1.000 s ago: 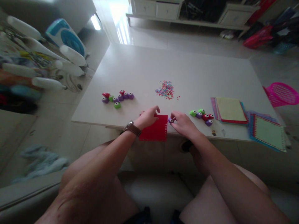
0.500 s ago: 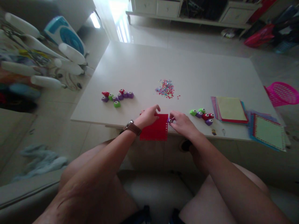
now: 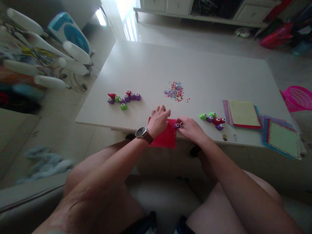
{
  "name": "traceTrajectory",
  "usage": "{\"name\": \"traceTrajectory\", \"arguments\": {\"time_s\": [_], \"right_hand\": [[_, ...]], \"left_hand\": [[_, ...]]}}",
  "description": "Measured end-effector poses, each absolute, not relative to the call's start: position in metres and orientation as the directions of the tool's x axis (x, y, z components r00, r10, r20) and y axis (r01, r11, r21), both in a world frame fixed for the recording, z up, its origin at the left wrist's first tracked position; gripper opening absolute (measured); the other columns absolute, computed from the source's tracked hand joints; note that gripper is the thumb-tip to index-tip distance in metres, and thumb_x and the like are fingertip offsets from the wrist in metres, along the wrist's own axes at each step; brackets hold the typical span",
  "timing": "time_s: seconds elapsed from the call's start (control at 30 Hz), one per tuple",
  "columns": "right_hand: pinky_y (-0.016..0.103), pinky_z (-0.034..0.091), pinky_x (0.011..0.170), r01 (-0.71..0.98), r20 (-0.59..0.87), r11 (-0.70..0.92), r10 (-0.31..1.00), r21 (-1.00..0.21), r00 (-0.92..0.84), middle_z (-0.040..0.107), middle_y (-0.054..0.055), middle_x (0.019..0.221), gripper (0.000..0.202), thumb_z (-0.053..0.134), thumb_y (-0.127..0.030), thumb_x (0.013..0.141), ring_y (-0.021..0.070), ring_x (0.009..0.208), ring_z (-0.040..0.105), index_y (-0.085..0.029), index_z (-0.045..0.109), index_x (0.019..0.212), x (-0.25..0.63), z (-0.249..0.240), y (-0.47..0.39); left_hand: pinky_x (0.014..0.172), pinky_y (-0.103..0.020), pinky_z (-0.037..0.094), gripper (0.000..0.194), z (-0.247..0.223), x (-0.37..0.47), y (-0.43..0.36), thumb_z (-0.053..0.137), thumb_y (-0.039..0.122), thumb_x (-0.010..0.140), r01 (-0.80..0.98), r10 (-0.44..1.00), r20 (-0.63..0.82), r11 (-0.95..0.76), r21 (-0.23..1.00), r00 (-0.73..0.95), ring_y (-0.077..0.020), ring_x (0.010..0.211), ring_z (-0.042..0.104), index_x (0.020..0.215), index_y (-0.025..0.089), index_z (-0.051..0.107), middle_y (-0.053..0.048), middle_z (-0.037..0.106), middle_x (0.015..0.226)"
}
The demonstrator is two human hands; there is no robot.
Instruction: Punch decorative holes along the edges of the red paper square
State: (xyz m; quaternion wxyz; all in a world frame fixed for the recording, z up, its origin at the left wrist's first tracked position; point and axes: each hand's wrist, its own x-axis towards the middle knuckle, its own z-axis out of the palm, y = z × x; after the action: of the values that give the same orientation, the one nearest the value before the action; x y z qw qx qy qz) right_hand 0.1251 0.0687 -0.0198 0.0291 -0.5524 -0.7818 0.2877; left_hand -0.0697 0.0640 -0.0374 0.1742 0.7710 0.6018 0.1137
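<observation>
A red sheet of paper (image 3: pixel 165 139) lies at the table's front edge, its near part sticking out over it. Small punched holes run along its right side. My left hand (image 3: pixel 159 122), wearing a watch (image 3: pixel 143 134), lies over the sheet's upper left with fingers spread. At the upper right corner, my right hand (image 3: pixel 190 129) grips a small purple paper punch (image 3: pixel 177 125) set against the paper's edge. To the right sit several green, purple and red punches (image 3: pixel 216 121); another group of punches (image 3: pixel 124 98) stands to the left.
A heap of coloured confetti (image 3: pixel 175 91) lies mid-table. At the right are a stack of coloured paper (image 3: pixel 245 113) and punched sheets (image 3: pixel 284 138) near the corner. Two tiny items lie by the front edge, one a small figure (image 3: pixel 224 137). A pink basket (image 3: pixel 298 97) stands beyond.
My left hand has turned and spread its fingers over the red paper, moving slightly to the right. My right hand still holds the purple punch at the paper's edge.
</observation>
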Motion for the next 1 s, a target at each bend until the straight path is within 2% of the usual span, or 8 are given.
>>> {"name": "traceTrajectory", "arguments": {"time_s": [0.13,0.23,0.43,0.73,1.0], "right_hand": [[0.029,0.051,0.081,0.818,-0.385,0.012,0.878,-0.575,-0.284,0.08,0.01,0.107,0.011,0.073,-0.023,0.094,0.0213,0.095,0.073,-0.019,0.075,0.104,0.128,-0.017,0.074],[0.028,0.051,0.08,0.796,-0.422,-0.051,0.867,-0.603,-0.264,0.081,0.01,0.107,0.01,0.072,-0.026,0.097,0.0199,0.093,0.073,-0.018,0.076,0.101,0.129,-0.018,0.076],[0.028,0.051,0.073,0.778,-0.422,-0.09,0.875,-0.622,-0.237,0.082,0.009,0.101,0.008,0.076,-0.025,0.093,0.018,0.082,0.071,-0.017,0.078,0.094,0.128,-0.021,0.079],[0.03,0.053,0.082,0.77,-0.41,-0.08,0.878,-0.633,-0.246,0.082,0.01,0.099,0.007,0.077,-0.022,0.092,0.0215,0.091,0.074,-0.016,0.08,0.093,0.131,-0.025,0.083],[0.028,0.052,0.077,0.724,-0.419,-0.124,0.875,-0.679,-0.243,0.081,0.007,0.093,0.007,0.075,-0.022,0.091,0.0191,0.084,0.071,-0.018,0.08,0.092,0.127,-0.03,0.08]], "left_hand": [[0.082,-0.035,0.046,0.007,-0.034,-0.069,0.064,0.064,0.023,0.095,0.861,0.934,-0.21,-0.159,0.482,0.289,-0.0245,0.094,0.066,0.097,0.02,0.07,-0.009,0.073,0.1],[0.075,-0.034,0.045,0.011,-0.037,-0.071,0.066,0.069,0.032,0.094,0.856,0.916,-0.281,-0.111,0.505,0.285,-0.0246,0.088,0.067,0.091,0.02,0.069,-0.008,0.075,0.092],[0.081,-0.033,0.049,0.01,-0.04,-0.073,0.066,0.072,0.031,0.093,0.853,0.909,-0.299,-0.105,0.511,0.291,-0.0259,0.094,0.069,0.093,0.021,0.07,-0.009,0.076,0.095],[0.083,-0.033,0.049,0.009,-0.044,-0.073,0.067,0.066,0.027,0.096,0.855,0.909,-0.289,-0.122,0.504,0.3,-0.0251,0.094,0.069,0.096,0.019,0.071,-0.009,0.077,0.097],[0.082,-0.034,0.049,0.029,-0.04,-0.068,0.071,0.049,0.032,0.105,0.865,0.9,-0.336,-0.082,0.495,0.278,-0.0261,0.096,0.072,0.101,0.018,0.074,-0.014,0.08,0.102]]}}
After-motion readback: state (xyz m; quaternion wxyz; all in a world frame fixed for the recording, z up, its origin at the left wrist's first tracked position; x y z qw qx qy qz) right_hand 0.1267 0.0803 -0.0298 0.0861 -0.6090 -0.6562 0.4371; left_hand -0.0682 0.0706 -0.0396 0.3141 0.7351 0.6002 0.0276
